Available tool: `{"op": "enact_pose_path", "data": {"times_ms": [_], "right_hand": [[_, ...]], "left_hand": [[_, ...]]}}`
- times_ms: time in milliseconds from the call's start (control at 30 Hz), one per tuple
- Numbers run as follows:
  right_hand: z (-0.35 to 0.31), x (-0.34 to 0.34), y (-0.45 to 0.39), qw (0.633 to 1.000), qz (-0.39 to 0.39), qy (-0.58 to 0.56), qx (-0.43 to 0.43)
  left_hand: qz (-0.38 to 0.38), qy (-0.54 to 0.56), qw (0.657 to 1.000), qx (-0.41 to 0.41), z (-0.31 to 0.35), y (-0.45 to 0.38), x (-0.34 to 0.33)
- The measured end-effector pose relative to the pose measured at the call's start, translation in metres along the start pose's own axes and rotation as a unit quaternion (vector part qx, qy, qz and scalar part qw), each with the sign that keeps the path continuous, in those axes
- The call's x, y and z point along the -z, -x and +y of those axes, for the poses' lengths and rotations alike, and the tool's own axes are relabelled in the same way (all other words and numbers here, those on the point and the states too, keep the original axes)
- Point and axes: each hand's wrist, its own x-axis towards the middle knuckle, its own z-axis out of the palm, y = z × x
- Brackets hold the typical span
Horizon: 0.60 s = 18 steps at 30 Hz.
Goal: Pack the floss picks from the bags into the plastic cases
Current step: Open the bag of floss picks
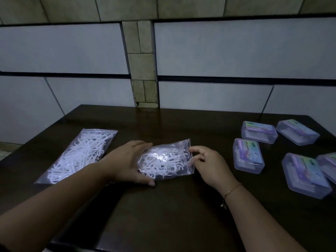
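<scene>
A small clear zip bag (pixel 166 160) full of white floss picks lies at the middle of the dark table (pixel 163 206). My left hand (pixel 125 161) grips the bag's left end, thumb under its near edge. My right hand (pixel 209 163) pinches the bag's zip edge on the right with its fingertips. A larger bag of floss picks (pixel 80 154) lies flat to the left, untouched. Several closed clear plastic cases with coloured labels sit at the right, the nearest to my hand being one case (pixel 248 156), with another (pixel 259 131) behind it.
More cases lie at the right edge, one (pixel 306 174) near the front and one (pixel 297 131) at the back. A tiled wall (pixel 218 51) stands directly behind the table. A thin bracelet (pixel 231 190) is on my right wrist.
</scene>
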Motion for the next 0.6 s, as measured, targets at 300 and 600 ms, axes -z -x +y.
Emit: {"op": "enact_pose_path", "data": {"times_ms": [300, 600], "right_hand": [[0.001, 0.001, 0.003, 0.995, -0.016, -0.098, 0.008], [0.002, 0.004, 0.006, 0.992, -0.016, -0.091, 0.091]], "left_hand": [[0.248, -0.136, 0.945, -0.166, -0.009, 0.012, -0.001], [0.285, -0.216, 0.912, -0.201, -0.014, 0.017, 0.019]]}}
